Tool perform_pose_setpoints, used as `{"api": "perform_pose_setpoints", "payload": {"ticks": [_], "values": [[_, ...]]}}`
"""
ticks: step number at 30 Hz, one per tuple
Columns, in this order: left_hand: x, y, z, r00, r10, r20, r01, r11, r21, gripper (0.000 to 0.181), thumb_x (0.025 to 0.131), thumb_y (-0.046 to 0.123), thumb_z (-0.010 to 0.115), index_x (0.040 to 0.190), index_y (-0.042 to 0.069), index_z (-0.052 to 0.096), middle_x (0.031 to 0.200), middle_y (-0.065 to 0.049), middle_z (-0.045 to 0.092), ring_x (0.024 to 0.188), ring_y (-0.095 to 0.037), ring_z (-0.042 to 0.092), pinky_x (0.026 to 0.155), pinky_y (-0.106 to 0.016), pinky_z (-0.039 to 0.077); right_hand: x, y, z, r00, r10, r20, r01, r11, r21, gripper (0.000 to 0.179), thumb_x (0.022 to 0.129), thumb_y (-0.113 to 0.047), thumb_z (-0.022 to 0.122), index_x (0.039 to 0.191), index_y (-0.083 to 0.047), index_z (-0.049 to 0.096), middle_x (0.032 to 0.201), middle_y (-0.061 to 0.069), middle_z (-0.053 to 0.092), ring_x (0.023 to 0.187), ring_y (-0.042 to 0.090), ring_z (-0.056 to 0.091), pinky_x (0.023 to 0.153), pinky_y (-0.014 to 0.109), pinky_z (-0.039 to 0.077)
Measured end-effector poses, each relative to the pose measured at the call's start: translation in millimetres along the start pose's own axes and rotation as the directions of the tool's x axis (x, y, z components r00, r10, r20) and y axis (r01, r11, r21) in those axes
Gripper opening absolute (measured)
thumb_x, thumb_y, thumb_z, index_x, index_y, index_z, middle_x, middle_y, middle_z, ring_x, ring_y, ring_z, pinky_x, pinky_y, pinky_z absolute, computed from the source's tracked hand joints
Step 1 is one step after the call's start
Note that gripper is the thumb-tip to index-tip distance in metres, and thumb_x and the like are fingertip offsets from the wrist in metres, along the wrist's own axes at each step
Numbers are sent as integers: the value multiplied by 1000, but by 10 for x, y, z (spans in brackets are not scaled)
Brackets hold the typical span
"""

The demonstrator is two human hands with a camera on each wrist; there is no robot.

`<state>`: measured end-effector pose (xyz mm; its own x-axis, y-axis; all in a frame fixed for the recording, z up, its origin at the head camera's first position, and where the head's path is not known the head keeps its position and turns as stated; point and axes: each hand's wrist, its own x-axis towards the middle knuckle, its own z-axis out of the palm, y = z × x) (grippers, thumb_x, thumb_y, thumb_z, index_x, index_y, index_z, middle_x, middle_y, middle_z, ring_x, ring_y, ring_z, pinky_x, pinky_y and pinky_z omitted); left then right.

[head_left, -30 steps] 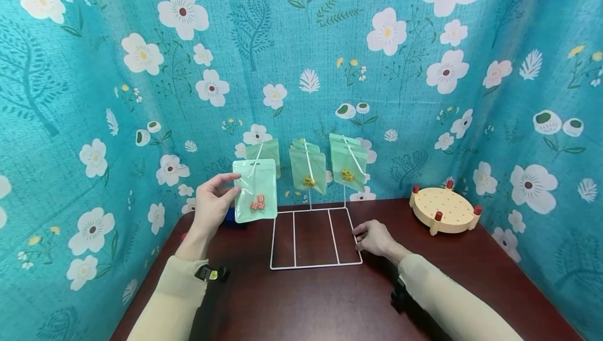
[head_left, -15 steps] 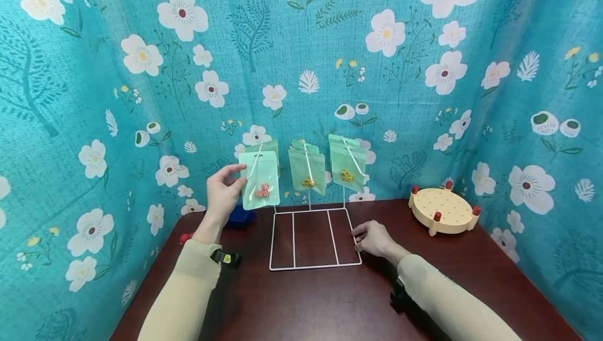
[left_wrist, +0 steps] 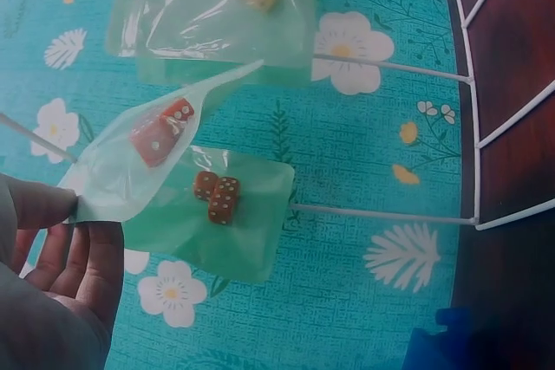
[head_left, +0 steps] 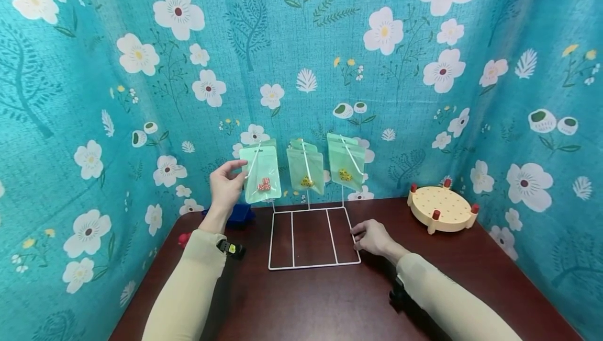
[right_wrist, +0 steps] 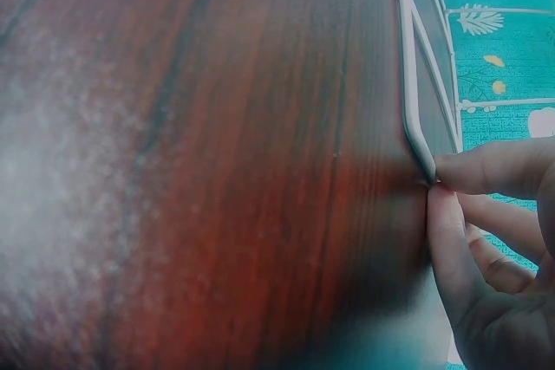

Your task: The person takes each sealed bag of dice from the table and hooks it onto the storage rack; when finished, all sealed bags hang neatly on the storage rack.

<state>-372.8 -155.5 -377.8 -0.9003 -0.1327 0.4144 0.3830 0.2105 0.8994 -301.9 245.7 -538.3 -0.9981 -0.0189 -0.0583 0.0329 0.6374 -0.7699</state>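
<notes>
My left hand (head_left: pixel 225 186) pinches the side edge of a pale green zip pouch (head_left: pixel 254 160) with red dice (head_left: pixel 264 185) inside. The left hook of a white wire rack (head_left: pixel 293 239) runs across this pouch, and its tip sticks out on the near side in the left wrist view. Behind it hangs another green pouch (left_wrist: pixel 269 244) with red dice. Over at the rack's right side, my right hand (head_left: pixel 373 237) holds the base wire (right_wrist: pixel 414 119) between thumb and fingertip, low at the tabletop.
Green pouches with yellow dice hang on the middle hook (head_left: pixel 307 160) and the right hook (head_left: pixel 350 155). A cream round stand (head_left: pixel 440 207) with red-tipped legs sits at the right. Behind the left hand lie a blue object (head_left: pixel 241 214) and a small red one (head_left: pixel 184 239). A flowered curtain (head_left: pixel 301 32) backs the table.
My left hand has moved right and slightly up, bringing the pouch onto the line of the left hook. The right hand has stayed at the rack's base.
</notes>
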Motion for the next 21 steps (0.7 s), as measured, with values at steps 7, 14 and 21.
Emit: {"api": "perform_pose_setpoints", "payload": {"ticks": [7, 14, 21], "values": [[36, -50, 36, 999, -50, -20, 50, 998, 32, 23, 106, 4, 74, 127, 7, 82, 140, -20, 77, 106, -25, 80, 76, -32, 69, -10, -21, 8, 1000, -4, -6, 4, 1000, -4, 41, 80, 7, 91, 120, 1, 84, 97, 10, 82, 84, 15, 72, 71, 33, 65], [41, -78, 29, 997, -61, -41, 64, 995, 71, 21, 106, 5, 74, 126, 8, 82, 140, -23, 75, 115, -35, 79, 84, -44, 71, -6, -31, 35, 1000, 9, 1, -9, 1000, 7, 42, 81, 8, 90, 122, 1, 84, 99, 11, 82, 82, 16, 72, 70, 33, 65], [3, -72, -35, 1000, -24, -16, 26, 988, 154, 18, 105, 9, 76, 122, 9, 84, 135, -20, 79, 122, -38, 80, 78, -25, 63, -2, -40, 31, 1000, 16, -11, -16, 1000, -10, 42, 83, 7, 89, 124, -1, 83, 103, 9, 83, 89, 18, 73, 77, 35, 68]]}}
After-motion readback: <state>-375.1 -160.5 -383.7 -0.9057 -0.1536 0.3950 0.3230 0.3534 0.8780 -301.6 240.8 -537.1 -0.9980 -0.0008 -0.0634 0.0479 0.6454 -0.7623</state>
